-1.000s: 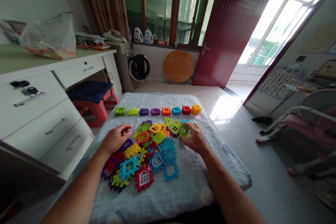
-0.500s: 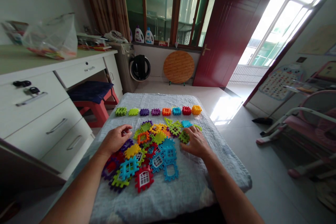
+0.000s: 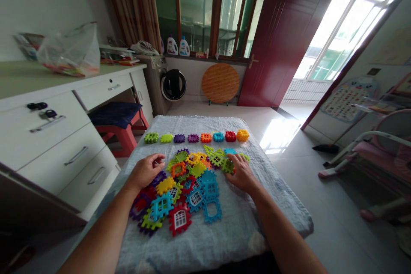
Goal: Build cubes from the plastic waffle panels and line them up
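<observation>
Interlocking plastic building blocks lie in a loose, many-coloured pile (image 3: 199,167) on a cloth-covered table (image 3: 231,231). At the pile's left edge is my left hand (image 3: 147,173), its fingers loosely curved with a gap to the thumb and no block visible in them. My right hand (image 3: 244,175) is at the right edge, fingers and thumb round a green block (image 3: 227,165). Just beyond its fingertips lies a light-blue block (image 3: 230,151). Nearest me are a red window block (image 3: 180,219) and a blue frame block (image 3: 212,218).
Along the far side, several small block stacks form a row by colour, from a green stack (image 3: 151,138) to a yellow stack (image 3: 243,135). Left stands a white desk (image 3: 96,87) with a red stool (image 3: 128,132) beside it. A pink chair (image 3: 379,147) is at the right.
The view has shifted slightly, so everything sits a little further right. Both hands keep nearly the same places by the pile; the blocks look unmoved.
</observation>
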### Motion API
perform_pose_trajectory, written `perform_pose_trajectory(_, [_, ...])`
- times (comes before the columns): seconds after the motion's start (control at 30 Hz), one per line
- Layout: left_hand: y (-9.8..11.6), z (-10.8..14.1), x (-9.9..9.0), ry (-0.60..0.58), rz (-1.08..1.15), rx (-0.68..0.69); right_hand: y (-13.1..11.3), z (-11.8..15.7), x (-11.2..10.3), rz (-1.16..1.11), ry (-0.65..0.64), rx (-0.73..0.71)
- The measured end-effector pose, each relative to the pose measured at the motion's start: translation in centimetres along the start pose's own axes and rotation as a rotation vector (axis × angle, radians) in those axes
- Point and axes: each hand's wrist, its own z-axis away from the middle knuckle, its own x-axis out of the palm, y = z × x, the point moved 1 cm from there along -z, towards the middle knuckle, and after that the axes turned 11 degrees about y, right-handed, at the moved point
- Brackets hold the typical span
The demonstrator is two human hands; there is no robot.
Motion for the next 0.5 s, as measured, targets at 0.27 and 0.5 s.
perform_pose_trajectory(0.27, [0.7, -0.5, -0.5, 0.102, -0.010, 0.032, 0.0, 0.0, 0.2, -0.007, -0.013, 0.007])
perform_pose_trajectory(0.5, [7.8, -0.5, -1.7, 0.012, -0.017, 0.337, -1.2, -0.2, 0.0, -0.204, 0.086, -0.015])
